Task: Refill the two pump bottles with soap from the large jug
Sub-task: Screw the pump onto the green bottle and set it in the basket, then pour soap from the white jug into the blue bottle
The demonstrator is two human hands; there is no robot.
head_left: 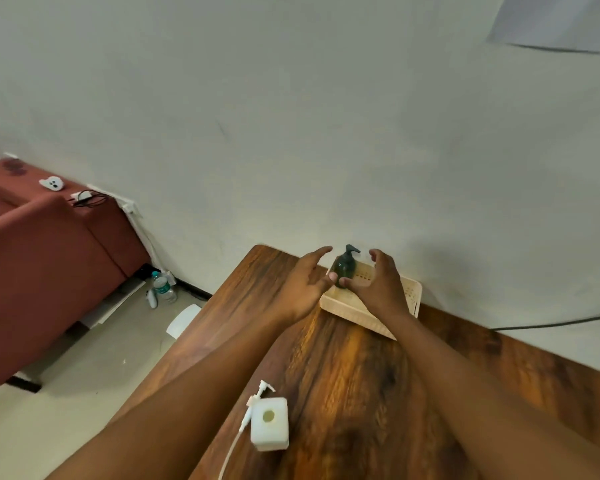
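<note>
A dark green pump bottle (344, 266) stands upright in a cream perforated tray (414, 292) at the far edge of the wooden table (343, 358), against the wall. My left hand (305, 282) and my right hand (378, 285) flank the bottle with fingers spread. Their thumbs reach the bottle's base, but neither hand is closed around it. Near the table's front stands a white square bottle (269, 424) with its round neck uncovered. Its white pump head and long tube (253, 403) lie beside it on the left. No large jug is visible.
A red-brown sofa (42, 265) stands at the left with small white items and a cable on its arm. On the floor by the wall stands a clear water bottle (163, 287). A black cable (551, 322) runs along the wall at the right.
</note>
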